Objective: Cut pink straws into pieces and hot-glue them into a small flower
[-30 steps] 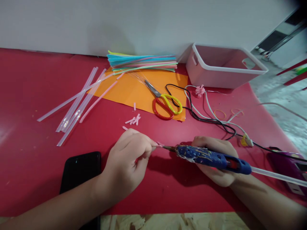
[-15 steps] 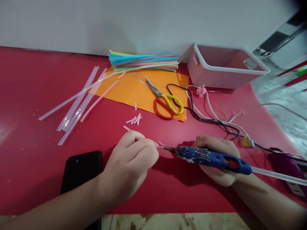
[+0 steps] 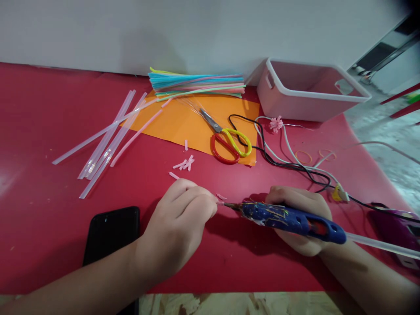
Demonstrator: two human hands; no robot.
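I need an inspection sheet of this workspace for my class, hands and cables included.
Surface: red table, orange paper on it.
Job's things: glue gun with glue stick in its rear; pink scraps.
Clutter: scissors, mostly on the paper; phone, partly hidden; pipe cleaners.
Hands: left hand pinches a pink bit by the nozzle; right hand grips the glue gun.
Cables: black cable and white cable, loosely looped beyond the right hand.
Surroundings: grey wall; pink bin near it.

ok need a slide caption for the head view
Right hand holding a blue plastic glue gun, its metal nozzle at a small pink strip held by the left hand, above a red tabletop
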